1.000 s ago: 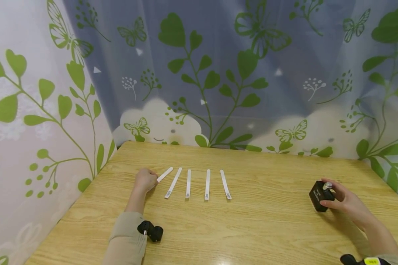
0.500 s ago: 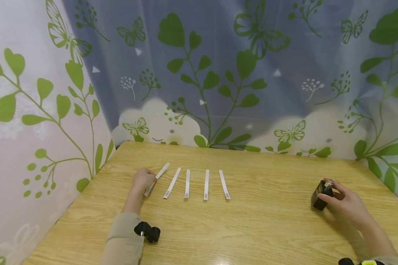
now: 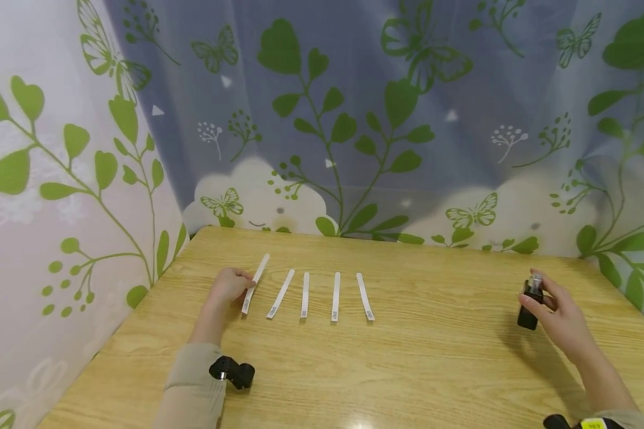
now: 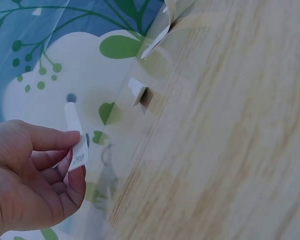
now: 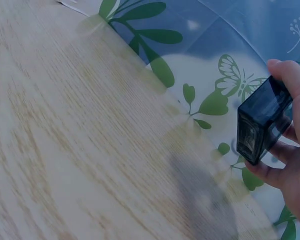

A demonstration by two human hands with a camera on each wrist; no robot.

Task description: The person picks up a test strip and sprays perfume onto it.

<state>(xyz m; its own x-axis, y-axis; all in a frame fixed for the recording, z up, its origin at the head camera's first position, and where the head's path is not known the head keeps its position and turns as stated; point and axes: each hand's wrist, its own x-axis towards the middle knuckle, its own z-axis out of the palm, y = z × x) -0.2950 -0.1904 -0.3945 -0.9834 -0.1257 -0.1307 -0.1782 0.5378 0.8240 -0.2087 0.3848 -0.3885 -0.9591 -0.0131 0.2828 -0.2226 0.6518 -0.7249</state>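
At the left of the head view, my left hand (image 3: 229,286) pinches a white paper test strip (image 3: 260,269) between thumb and fingers. The strip slants up and away, its small printed mark (image 4: 80,158) at the near end. To its right, several similar strips (image 3: 305,295) lie fanned out on the table. On the far right my right hand (image 3: 566,319) grips a black perfume bottle (image 3: 527,317) with a silver spray neck (image 3: 536,281). In the right wrist view, thumb and fingers hold the dark, boxy bottle (image 5: 262,117) by its sides, above the table.
The light wood table (image 3: 418,357) spans the space between both hands. A patterned curtain (image 3: 354,137) hangs right behind its back edge, and another sheet (image 3: 86,179) closes off the left. Black camera mounts (image 3: 232,372) sit on the wrists.
My left hand has shifted slightly left, and its strip has swung steeper, its tip farther back. My right hand has raised the bottle and turned its narrow side forward. The lying strips stay put.
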